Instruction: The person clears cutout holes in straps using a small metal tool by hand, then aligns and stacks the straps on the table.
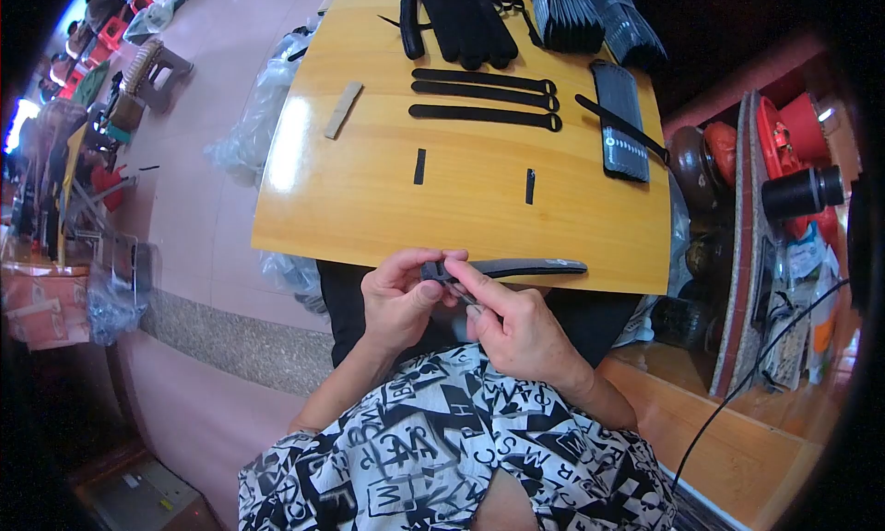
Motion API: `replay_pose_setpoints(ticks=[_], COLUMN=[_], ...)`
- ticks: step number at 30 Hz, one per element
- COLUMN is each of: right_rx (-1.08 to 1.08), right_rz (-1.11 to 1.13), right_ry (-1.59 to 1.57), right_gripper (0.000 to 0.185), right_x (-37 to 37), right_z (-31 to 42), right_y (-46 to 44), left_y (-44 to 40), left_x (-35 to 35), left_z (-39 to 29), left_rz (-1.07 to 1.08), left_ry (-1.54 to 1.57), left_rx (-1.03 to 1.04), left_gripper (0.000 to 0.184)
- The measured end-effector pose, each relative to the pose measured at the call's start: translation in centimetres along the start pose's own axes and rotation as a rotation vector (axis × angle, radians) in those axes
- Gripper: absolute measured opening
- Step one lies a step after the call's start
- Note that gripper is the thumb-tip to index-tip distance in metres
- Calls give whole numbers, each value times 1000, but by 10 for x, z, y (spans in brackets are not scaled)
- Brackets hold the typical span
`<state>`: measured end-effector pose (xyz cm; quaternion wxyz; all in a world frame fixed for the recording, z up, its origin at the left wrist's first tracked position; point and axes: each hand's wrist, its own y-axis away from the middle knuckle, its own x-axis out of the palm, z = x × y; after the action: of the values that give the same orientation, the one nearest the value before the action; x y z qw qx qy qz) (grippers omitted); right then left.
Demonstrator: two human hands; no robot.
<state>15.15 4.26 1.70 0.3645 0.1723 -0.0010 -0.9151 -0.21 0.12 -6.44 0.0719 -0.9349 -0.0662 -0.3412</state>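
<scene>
Both hands meet just off the near edge of the wooden table (332, 227). My left hand (398, 300) pinches the end of a dark grey strap (539, 266), whose free end reaches right over the table edge. My right hand (516, 328) closes on the same strap, its index finger pressed at the held end; the exact grip is partly hidden. Beyond them lie two short black pieces, one on the left (419, 167) and one on the right (530, 186). Farther back rest three black straps with looped ends (484, 96).
A grey-beige strip (344, 110) lies at the table's left. Black gloves (466, 24) and bundled dark strips (567, 15) are at the back. At the right, a black strap crosses a dark packet (622, 121). A shelf with red items (802, 130) stands beyond the right edge.
</scene>
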Motion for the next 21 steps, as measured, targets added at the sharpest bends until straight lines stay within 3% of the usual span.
replay_pose_setpoints(ticks=[5, 11, 14, 17, 20, 21], right_rx=[127, 78, 231, 309, 251, 101], right_rz=[66, 71, 134, 233, 168, 90], right_ry=[-173, -264, -443, -892, -597, -380], right_gripper=[46, 47, 46, 47, 49, 49], right_x=[-2, 2, -5, -8, -6, -3], right_z=[5, 1, 13, -1, 9, 7], right_y=[6, 11, 11, 15, 14, 14], left_y=[1, 1, 1, 1, 1, 0], left_x=[2, 6, 7, 12, 13, 10], left_z=[-3, -14, -17, -20, -26, -24], left_rz=[32, 103, 100, 74, 123, 162], left_ry=[-141, -351, -473, -545, -649, -712], left_rx=[64, 133, 192, 227, 245, 284], left_gripper=[37, 33, 33, 37, 33, 31])
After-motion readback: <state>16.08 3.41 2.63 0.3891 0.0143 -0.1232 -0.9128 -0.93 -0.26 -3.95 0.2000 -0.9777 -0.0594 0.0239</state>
